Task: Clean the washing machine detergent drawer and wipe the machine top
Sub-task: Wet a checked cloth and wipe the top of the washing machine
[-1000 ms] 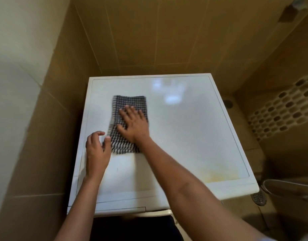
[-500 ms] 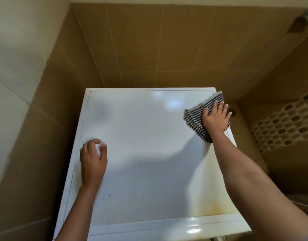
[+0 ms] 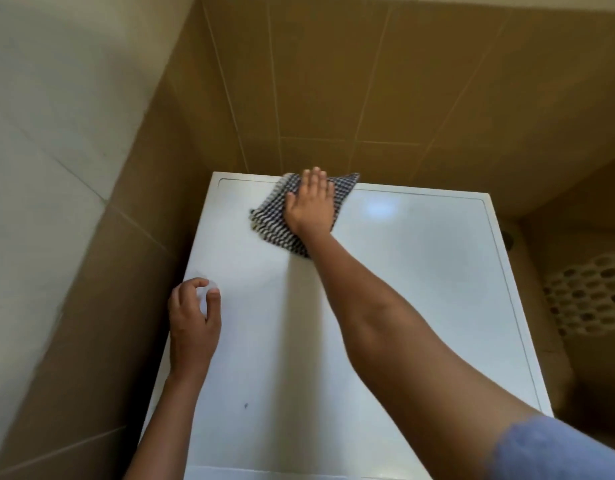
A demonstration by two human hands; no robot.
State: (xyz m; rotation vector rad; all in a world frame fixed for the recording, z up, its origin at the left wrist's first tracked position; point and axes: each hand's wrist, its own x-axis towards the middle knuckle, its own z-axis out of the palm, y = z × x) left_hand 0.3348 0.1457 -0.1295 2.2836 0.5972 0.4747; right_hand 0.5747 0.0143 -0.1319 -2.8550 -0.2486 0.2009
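one right hand (image 3: 311,202), fingers straight, presses the cloth (image 3: 271,216) flat on the machine top (image 3: 420,271). push right into the back corner. left hand (image 3: 193,323) curls; holding anything? cannot tell.

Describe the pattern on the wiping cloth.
Small dark-and-white checked woven cloth, clearest in the head view.

A home laundry corner: a white washing machine (image 3: 403,306) stands tight between tan tiled walls (image 3: 334,81), with a perforated basket (image 3: 590,299) beside it.

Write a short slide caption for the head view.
Right hand presses a checked cloth on the machine top, far edge; left hand rests nearer.
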